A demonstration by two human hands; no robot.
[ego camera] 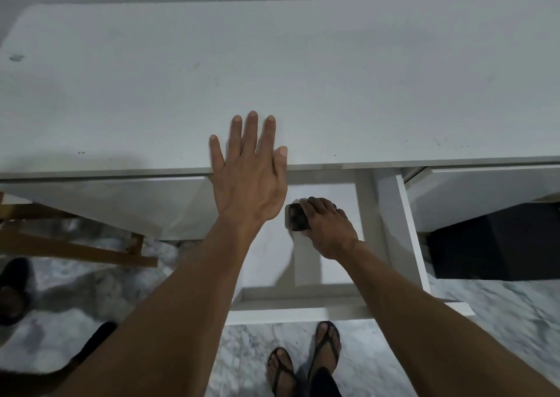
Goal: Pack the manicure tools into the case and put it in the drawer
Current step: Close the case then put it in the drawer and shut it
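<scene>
1. Where things sit: the case (296, 217) is down inside the open drawer (330, 301), toward its back, just below the front edge of the bench (303, 78). It's small, dark and rounded at the corners.

2. Your right hand (328, 230) is draped over the case from above, fingers wrapped along its far side and thumb at the near side. So that grip is closed on the case, and I can't tell if the case has touched the drawer floor yet.

3. Your left hand (248, 178) is flat on the bench edge, fingers spread, holding nothing (just bracing, I'd guess).

4. Handling guess: the case looks stiff and light, easy for one hand. The surface looks smooth, so it could be a bit slippery. Holding it across the short sides like you're doing seems like the right spot.

5. Edges to mind: the bench lip hangs right over the back of the drawer, so lift your knuckles out toward you, not straight up.

6. Room: the drawer floor looks bare around the case, with a divider strip (366, 230) just right of your hand. Plenty of space toward the front wall.

7. Your feet (303, 363) are close under the drawer front, so there's little slack there when closing.
</scene>
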